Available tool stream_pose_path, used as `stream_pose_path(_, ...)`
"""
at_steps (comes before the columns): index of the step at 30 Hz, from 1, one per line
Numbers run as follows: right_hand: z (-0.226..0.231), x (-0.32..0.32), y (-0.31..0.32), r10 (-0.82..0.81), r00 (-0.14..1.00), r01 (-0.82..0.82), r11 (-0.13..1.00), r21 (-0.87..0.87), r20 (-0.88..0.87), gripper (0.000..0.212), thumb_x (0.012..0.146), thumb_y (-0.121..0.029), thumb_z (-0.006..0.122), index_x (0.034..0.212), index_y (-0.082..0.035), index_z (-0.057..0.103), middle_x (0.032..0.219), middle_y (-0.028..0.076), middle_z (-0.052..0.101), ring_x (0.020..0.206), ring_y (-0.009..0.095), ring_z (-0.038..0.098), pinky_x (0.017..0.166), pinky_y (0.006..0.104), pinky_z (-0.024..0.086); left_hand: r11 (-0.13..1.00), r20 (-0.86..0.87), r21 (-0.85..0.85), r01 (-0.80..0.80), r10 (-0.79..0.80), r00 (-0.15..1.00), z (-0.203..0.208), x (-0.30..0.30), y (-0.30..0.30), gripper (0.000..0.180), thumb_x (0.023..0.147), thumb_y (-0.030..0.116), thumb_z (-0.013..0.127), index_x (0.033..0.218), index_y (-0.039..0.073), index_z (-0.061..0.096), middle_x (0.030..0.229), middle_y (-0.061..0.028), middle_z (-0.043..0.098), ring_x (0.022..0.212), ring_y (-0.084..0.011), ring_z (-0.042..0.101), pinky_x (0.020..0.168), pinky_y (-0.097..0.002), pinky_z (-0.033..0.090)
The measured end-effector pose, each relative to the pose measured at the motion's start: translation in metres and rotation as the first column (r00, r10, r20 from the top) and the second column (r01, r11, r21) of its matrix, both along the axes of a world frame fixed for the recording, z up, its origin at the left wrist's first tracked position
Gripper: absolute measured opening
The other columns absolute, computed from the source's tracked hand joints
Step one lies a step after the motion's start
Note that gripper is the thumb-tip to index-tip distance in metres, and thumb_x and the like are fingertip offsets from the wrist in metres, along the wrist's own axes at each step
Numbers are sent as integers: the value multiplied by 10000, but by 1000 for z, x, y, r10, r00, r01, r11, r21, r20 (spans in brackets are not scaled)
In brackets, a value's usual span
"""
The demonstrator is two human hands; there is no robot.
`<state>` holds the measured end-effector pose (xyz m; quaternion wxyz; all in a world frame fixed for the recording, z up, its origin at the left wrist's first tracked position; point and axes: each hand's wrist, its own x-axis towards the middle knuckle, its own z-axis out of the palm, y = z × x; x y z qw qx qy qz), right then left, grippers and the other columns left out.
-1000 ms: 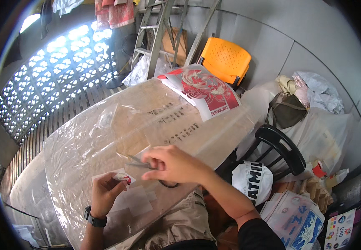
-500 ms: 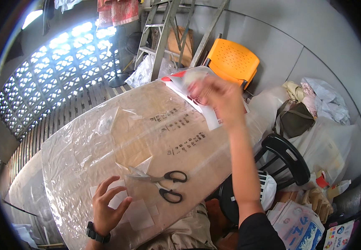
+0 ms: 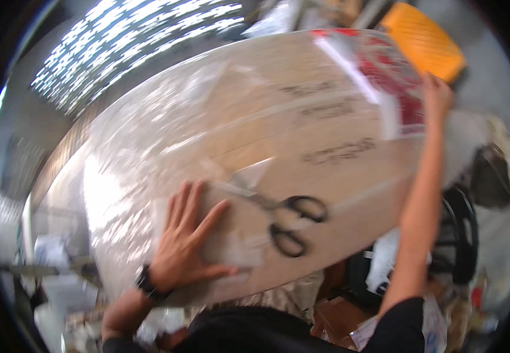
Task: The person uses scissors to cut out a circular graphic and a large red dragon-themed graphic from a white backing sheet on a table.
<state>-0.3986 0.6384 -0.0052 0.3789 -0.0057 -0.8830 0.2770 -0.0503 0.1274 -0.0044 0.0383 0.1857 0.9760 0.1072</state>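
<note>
My left hand (image 3: pixel 187 250) lies flat with spread fingers on thin whitish translucent sheets (image 3: pixel 237 250) near the table's front edge. Black-handled scissors (image 3: pixel 278 215) rest just to its right, blades pointing toward the far left. At the far right, my right arm is stretched out, and my right hand (image 3: pixel 437 97) is closed at the edge of a red and white plastic bag (image 3: pixel 390 76). Motion blur smears the fingertips there. The bag lies spread over the table's far right corner.
Clear plastic covers the brown table (image 3: pixel 349 194), which has dark handwriting on it. A yellow chair (image 3: pixel 422 41) stands beyond the far right corner. A black chair (image 3: pixel 461 235) is at the right, near a dark bag (image 3: pixel 493 176). A bright latticed wall (image 3: pixel 125 47) is at the far left.
The view has swung, and the whole picture is blurred. My left hand has gone from curled above the sheets to flat on them. My right hand has moved rightward, and the bag is more spread out.
</note>
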Motion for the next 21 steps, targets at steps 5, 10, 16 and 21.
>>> stream_pose_path(5,0,-25,8,86,993,-84,996,-28,75,459,953,-461,584,1055,-36,726,808,86,691,714,199,641,709,320,493,985,-69,164,-62,74,995,-6,10,3,666,824,394,757,1403,156,532,1549,-207,334,1437,-428,291,1139,-524,303)
stream_pose_path(10,-6,-21,1,345,936,-304,890,-339,66,353,969,-395,633,1012,-62,743,665,-43,492,556,37,418,520,202,345,951,-162,278,-135,185,969,-6,41,7,371,853,162,724,1216,140,648,1214,-163,613,1071,-373,614,878,-442,523)
stream_pose_path(16,-17,-44,28,199,974,-206,977,-51,-108,492,990,-455,578,1152,-9,711,940,43,721,850,129,649,751,251,498,991,-299,133,-15,54,953,-4,48,2,338,789,3,637,1116,83,656,1088,-145,640,946,-314,644,786,-408,540)
stream_pose_path(21,-30,-86,41,275,961,-274,958,-82,3,538,993,-483,546,1185,-6,704,1149,116,723,1060,208,674,954,302,487,932,-423,325,-161,295,857,12,70,-68,248,848,-68,573,1068,27,637,1028,-149,661,970,-297,668,807,-374,539)
